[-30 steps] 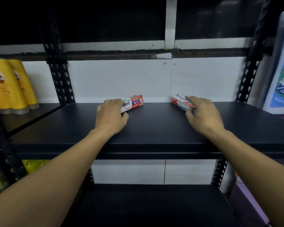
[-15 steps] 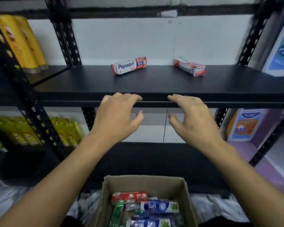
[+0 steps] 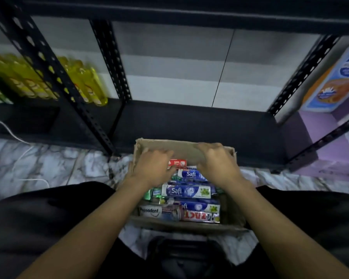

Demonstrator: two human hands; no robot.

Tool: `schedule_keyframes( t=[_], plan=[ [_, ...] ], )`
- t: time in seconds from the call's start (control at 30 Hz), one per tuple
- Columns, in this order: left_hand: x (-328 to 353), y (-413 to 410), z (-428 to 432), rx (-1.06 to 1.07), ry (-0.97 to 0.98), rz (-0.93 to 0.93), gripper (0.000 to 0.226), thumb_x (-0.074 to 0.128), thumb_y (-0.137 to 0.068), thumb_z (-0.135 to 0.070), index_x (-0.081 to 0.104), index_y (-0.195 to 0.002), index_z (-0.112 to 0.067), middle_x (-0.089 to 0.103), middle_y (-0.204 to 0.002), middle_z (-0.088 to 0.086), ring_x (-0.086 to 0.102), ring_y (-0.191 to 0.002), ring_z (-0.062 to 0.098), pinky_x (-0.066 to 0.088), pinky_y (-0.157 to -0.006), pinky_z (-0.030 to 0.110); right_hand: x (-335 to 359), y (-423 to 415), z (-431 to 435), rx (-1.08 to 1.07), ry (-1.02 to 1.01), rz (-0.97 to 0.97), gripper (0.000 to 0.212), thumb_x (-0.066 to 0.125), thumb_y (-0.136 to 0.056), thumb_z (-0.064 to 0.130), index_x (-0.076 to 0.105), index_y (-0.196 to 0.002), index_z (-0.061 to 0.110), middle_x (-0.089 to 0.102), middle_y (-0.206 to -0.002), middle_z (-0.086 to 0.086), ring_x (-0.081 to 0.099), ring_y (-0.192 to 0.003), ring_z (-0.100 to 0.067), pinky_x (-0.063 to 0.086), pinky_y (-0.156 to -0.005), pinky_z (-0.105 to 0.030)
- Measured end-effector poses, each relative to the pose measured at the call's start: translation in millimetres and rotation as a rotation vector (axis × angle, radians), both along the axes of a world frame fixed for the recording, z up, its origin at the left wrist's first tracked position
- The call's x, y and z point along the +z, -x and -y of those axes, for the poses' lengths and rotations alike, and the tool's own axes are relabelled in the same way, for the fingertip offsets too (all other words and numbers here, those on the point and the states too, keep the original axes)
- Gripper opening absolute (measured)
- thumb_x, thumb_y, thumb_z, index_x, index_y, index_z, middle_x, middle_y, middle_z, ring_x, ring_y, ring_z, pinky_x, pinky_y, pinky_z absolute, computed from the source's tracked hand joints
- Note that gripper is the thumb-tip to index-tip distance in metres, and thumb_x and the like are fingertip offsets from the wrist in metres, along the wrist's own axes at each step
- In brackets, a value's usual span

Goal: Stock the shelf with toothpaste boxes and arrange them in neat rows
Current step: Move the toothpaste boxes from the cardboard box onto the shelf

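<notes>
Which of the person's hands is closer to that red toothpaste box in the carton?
Left. The left hand meets the red toothpaste box at its left end; the right hand sits just right of it, over a blue Safi box.

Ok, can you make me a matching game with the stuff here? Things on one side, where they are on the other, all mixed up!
Things
1. yellow bottles
2. Pepsodent box
3. red box
4. Safi box

Places
A. far end of the carton
B. on the left shelf
C. near left corner of the carton
D. middle of the carton

Pairs: 1-B, 2-C, 3-A, 4-D
</notes>
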State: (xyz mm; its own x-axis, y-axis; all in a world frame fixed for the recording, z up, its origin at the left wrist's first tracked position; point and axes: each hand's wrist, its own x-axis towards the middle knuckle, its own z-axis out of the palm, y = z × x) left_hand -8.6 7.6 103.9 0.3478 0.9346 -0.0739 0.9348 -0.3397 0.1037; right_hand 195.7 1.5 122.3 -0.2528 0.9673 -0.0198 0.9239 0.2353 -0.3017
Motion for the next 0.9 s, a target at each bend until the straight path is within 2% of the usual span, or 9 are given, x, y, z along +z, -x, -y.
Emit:
schedule_keyframes(
  t=[0.07, 0.17, 0.3, 0.4, 0.53, 0.67, 0.77, 0.9],
  plan=[
    [-31, 1, 9, 0.001, 0.062, 0.012, 0.042, 0.050, -0.090, -0.048, 0.060, -0.123, -0.024, 0.069, -0.114, 0.001, 0.064, -0.105, 0.024, 0.045, -0.091, 0.038, -26, -1, 2, 0.004, 0.096, 0.052, 0.048, 0.062, -0.084, 0.026, 0.054, -0.132, 0.024, 0.066, -0.120, -0.009, 0.061, -0.105, -0.031, 0.055, -0.082, -0.041],
    [-71, 0, 22, 0.032, 0.186, 0.080, 0.040, 0.054, -0.090, -0.045, 0.060, -0.123, -0.024, 0.070, -0.112, 0.003, 0.065, -0.101, 0.026, 0.048, -0.085, 0.034, -65, -5, 6, 0.002, 0.205, 0.072, 0.049, 0.061, -0.079, 0.027, 0.052, -0.127, 0.030, 0.070, -0.107, -0.006, 0.065, -0.097, -0.032, 0.057, -0.074, -0.042],
    [-121, -1, 37, 0.104, 0.385, 0.149, 0.043, 0.055, -0.091, -0.046, 0.056, -0.128, -0.023, 0.067, -0.117, 0.004, 0.063, -0.103, 0.028, 0.052, -0.084, 0.038, -107, -21, 21, -0.061, 0.407, 0.034, 0.058, 0.065, -0.082, 0.026, 0.050, -0.138, 0.028, 0.065, -0.123, -0.006, 0.062, -0.109, -0.030, 0.055, -0.083, -0.039],
    [-151, 5, 46, 0.171, 0.503, 0.182, 0.044, 0.054, -0.093, -0.047, 0.056, -0.128, -0.020, 0.066, -0.119, 0.005, 0.061, -0.109, 0.028, 0.051, -0.086, 0.039, -132, -39, 43, -0.153, 0.536, -0.026, 0.058, 0.069, -0.083, 0.027, 0.051, -0.138, 0.024, 0.063, -0.128, -0.006, 0.061, -0.113, -0.026, 0.053, -0.091, -0.035],
    [-174, 14, 45, 0.255, 0.522, 0.206, 0.057, 0.051, -0.095, -0.054, 0.049, -0.140, -0.020, 0.063, -0.128, 0.008, 0.060, -0.113, 0.029, 0.053, -0.086, 0.041, -155, -57, 59, -0.237, 0.593, -0.115, 0.057, 0.075, -0.080, 0.028, 0.057, -0.133, 0.022, 0.065, -0.128, -0.006, 0.063, -0.112, -0.025, 0.052, -0.094, -0.036],
    [-185, 12, 34, 0.317, 0.523, 0.306, 0.057, 0.061, -0.092, -0.043, 0.047, -0.144, -0.024, 0.060, -0.136, 0.007, 0.059, -0.116, 0.029, 0.051, -0.093, 0.040, -167, -62, 56, -0.358, 0.613, -0.200, 0.055, 0.076, -0.080, 0.021, 0.058, -0.132, 0.022, 0.067, -0.124, -0.003, 0.065, -0.107, -0.022, 0.049, -0.089, -0.027],
    [-190, 6, 25, 0.366, 0.535, 0.375, 0.061, 0.066, -0.091, -0.038, 0.046, -0.145, -0.020, 0.056, -0.140, 0.007, 0.056, -0.119, 0.029, 0.049, -0.096, 0.038, -179, -66, 58, -0.419, 0.659, -0.251, 0.064, 0.077, -0.078, 0.025, 0.052, -0.137, 0.021, 0.066, -0.125, -0.004, 0.065, -0.108, -0.023, 0.049, -0.089, -0.029],
    [-200, 4, 12, 0.563, 0.612, 0.539, 0.069, 0.069, -0.090, -0.032, 0.038, -0.148, -0.015, 0.041, -0.149, 0.009, 0.047, -0.130, 0.028, 0.043, -0.106, 0.042, -197, -69, 55, -0.483, 0.672, -0.388, 0.081, 0.085, -0.069, 0.031, 0.045, -0.139, 0.024, 0.063, -0.128, -0.002, 0.062, -0.112, -0.021, 0.052, -0.092, -0.036]
  ],
)
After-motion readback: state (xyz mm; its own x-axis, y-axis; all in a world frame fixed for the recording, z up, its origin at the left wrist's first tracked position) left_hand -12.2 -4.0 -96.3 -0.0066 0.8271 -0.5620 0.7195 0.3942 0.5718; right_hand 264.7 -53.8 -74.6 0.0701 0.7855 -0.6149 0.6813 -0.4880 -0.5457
